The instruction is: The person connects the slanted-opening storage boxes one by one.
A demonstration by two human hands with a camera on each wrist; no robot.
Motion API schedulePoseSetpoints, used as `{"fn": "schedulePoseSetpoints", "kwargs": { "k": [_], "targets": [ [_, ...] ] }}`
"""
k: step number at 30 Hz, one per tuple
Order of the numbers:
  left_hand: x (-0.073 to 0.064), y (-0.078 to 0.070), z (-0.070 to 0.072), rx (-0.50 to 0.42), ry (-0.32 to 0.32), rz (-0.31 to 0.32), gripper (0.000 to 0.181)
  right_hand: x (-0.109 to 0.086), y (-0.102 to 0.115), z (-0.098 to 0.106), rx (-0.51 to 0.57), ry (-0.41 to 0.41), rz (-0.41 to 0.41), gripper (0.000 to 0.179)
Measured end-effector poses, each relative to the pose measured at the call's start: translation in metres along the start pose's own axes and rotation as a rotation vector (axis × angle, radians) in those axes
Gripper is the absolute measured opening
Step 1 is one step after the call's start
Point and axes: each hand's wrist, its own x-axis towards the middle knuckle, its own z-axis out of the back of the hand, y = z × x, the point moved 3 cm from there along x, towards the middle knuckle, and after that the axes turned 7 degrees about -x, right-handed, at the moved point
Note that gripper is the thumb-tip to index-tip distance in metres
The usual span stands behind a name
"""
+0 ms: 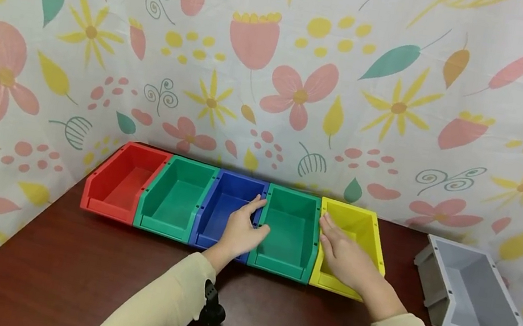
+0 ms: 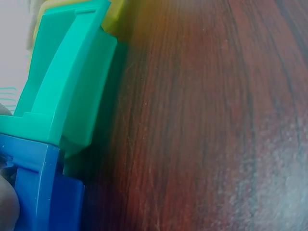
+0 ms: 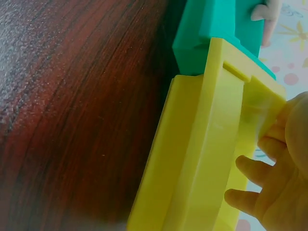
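Note:
My left hand (image 1: 241, 231) reaches over the side where the blue bin (image 1: 223, 203) meets a green bin (image 1: 286, 236). Its thumb and fingers are spread apart, the thumb over the green bin and the fingertips near the shared rim. My right hand (image 1: 345, 255) lies over the yellow bin (image 1: 360, 225), fingers extended, fingertips at the rim beside the green bin. In the right wrist view, its loosely bent fingers (image 3: 252, 171) show inside the yellow bin (image 3: 192, 144), which abuts the green one (image 3: 219, 24).
Left of the blue bin, another green bin (image 1: 178, 195) and a red bin (image 1: 126, 181) continue the row. A grey bin (image 1: 474, 291) stands apart at the right. The brown wooden table (image 1: 67, 269) meets a flower-patterned cloth (image 1: 306, 49) behind the row.

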Motion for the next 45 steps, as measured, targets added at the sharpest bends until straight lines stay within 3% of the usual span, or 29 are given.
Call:
{"fn": "schedulePoseSetpoints", "kwargs": {
  "k": [5, 9, 17, 23, 30, 35, 45],
  "targets": [
    [-0.004, -0.011, 0.003, -0.013, -0.011, -0.010, 0.058, -0.001, 0.002, 0.003, -0.020, -0.001, 0.004, 0.054],
    [0.003, 0.002, 0.002, 0.006, -0.008, -0.001, 0.059, 0.000, 0.002, 0.004, -0.030, 0.003, 0.004, 0.053],
    [0.003, 0.008, -0.002, -0.007, 0.005, 0.008, 0.059, -0.003, 0.003, -0.002, -0.067, -0.001, -0.032, 0.053],
    [0.003, 0.010, -0.007, 0.055, 0.035, -0.026, 0.060, -0.006, -0.001, -0.007, -0.043, -0.013, -0.042, 0.053],
    [0.002, 0.005, -0.009, 0.153, 0.005, -0.047, 0.059, -0.008, -0.006, -0.003, 0.053, -0.058, -0.010, 0.057],
    [0.001, 0.008, -0.007, 0.172, -0.024, -0.045, 0.057, -0.019, -0.017, 0.008, 0.046, -0.121, -0.060, 0.060],
    [0.001, 0.009, 0.014, 0.211, -0.078, -0.054, 0.055, -0.045, -0.056, 0.033, 0.047, -0.191, -0.163, 0.057]
  ]
}}
